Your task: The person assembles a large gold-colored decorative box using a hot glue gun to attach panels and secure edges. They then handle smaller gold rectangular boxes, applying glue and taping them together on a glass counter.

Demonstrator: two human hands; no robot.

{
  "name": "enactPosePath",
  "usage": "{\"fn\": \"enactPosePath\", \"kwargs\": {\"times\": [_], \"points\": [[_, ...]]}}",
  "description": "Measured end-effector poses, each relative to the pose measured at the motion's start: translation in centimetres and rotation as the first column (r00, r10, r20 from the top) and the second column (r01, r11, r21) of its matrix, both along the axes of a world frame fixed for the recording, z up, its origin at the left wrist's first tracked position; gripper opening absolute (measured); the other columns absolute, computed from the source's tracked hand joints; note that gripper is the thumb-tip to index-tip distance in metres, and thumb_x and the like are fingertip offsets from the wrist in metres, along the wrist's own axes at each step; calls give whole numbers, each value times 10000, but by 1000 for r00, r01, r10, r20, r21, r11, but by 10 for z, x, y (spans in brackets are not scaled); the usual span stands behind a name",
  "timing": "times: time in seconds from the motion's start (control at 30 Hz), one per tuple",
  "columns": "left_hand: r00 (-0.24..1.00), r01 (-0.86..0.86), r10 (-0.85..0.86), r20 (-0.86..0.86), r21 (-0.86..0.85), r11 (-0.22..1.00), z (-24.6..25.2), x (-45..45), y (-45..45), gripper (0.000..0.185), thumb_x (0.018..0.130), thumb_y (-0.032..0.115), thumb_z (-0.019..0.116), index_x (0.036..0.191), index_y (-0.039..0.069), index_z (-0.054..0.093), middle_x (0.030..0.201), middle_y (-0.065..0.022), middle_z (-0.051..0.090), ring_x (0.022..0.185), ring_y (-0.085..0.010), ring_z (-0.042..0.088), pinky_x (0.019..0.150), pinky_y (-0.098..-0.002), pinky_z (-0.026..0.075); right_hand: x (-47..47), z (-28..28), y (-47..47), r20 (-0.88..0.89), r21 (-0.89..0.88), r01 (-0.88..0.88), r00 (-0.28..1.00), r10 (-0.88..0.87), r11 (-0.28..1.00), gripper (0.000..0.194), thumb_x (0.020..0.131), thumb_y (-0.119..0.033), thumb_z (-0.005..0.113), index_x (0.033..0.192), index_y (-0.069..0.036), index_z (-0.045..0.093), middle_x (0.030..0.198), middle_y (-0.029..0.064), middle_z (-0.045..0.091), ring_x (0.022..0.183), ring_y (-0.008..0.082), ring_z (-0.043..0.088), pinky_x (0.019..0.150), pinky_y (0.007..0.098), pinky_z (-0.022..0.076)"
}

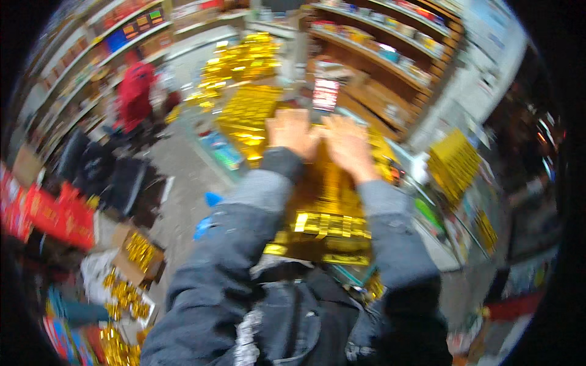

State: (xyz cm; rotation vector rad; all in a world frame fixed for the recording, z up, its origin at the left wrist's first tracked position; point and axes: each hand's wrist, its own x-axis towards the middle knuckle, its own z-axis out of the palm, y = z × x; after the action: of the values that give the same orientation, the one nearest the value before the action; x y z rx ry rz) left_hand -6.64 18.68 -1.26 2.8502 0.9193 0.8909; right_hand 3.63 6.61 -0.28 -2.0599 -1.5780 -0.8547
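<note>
My left hand [294, 132] lies back-up at the far end of a shiny gold foil sheet [332, 183]. Beside it, my right hand [348, 142] rests on the same foil, and the two thumbs nearly meet. Blur hides whether the fingertips pinch the foil. Between my forearms the foil runs towards my body, ending in a creased gold strip [332, 224]. Just beyond my left hand is a stack of gold foil pieces [249, 105]. A phone with a lit screen [325, 94] stands past my right hand.
Loose gold foil pieces [247, 55] are heaped at the far end of the glass counter [215, 153]. Another gold stack [453, 164] stands at right. Goods fill the wooden shelves [380, 59]. On the floor at left are a cardboard box [130, 270] holding gold pieces and red bags [59, 212].
</note>
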Motion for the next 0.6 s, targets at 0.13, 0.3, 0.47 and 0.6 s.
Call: {"fn": "enactPosePath", "kwargs": {"times": [0.13, 0.3, 0.47, 0.6], "points": [[998, 67, -67, -10, 79, 995, -10, 0, 12, 588, 885, 524, 455, 1253, 72, 531, 1253, -171, 556, 1180, -377, 478, 946, -595, 369, -3, -3, 2, -38, -39, 105, 994, -107, 994, 296, 880, -350, 510, 970, -109, 656, 951, 95, 639, 947, 288, 588, 774, 500, 462], [895, -128, 7, -446, -242, 962, 12, 0, 13, 787, 937, 631, 279, 1523, 128, 130, 1569, -161, 156, 1455, -359, 80, 1147, -553, 40, -10, 9, 0, -497, -260, 67, 846, -193, 963, 613, 948, -519, 382, 1407, -117, 441, 1490, 159, 343, 1413, 379, 199, 1133, 583, 84], [883, -46, -35, -468, -161, 986, 52, -60, 3, 838, 945, 598, 355, 1492, -1, 143, 1554, -217, 146, 1446, -362, 113, 1143, -539, 72, -15, 36, -53, -633, -188, 2, 764, -123, 982, 798, 934, -561, 399, 1432, 54, 299, 1520, 250, 210, 1436, 387, 115, 1152, 540, 30], [893, 158, -216, -395, -173, 972, 51, -148, -39, 699, 1001, 404, 378, 1483, -39, 133, 1556, -219, 128, 1450, -361, 95, 1157, -487, 62, -46, 31, -136, -531, -233, 21, 835, -145, 972, 842, 956, -603, 311, 1446, 76, 222, 1532, 251, 166, 1448, 363, 82, 1170, 480, 53]]}}
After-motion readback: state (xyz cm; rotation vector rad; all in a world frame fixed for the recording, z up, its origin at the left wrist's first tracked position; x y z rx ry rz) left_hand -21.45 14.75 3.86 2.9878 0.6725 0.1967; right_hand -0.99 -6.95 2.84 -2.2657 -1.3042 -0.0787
